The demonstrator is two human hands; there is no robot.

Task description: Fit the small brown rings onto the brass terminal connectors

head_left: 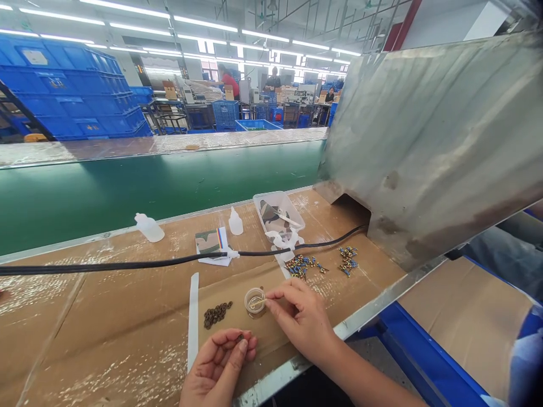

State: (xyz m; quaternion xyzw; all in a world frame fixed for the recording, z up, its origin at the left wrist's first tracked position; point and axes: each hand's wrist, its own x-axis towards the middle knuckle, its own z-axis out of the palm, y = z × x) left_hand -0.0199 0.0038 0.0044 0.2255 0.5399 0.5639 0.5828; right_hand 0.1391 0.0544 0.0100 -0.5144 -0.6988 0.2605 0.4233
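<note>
Between the thumb and fingers of my left hand [223, 362] is a small dark part, mostly hidden, closed in a pinch near the bench's front edge. My right hand [303, 319] pinches a thin yellowish stick [259, 303], whose far end reaches into a small clear round cup [255, 298]. What the cup holds is hard to make out. Left of the cup lies a pile of small dark brown ring-shaped parts [216, 314]. Behind my right hand lie small parts with blue and yellow colouring [302, 265], and a smaller heap of them [348, 260] sits farther right.
Black cables [127, 264] cross the bench. Behind them stand a squeeze bottle [236, 221], a tipped bottle [149, 228] and a clear tub [279, 212] with camouflage cloth. A metal housing [424, 141] rises on the right. A green conveyor belt [169, 189] runs beyond.
</note>
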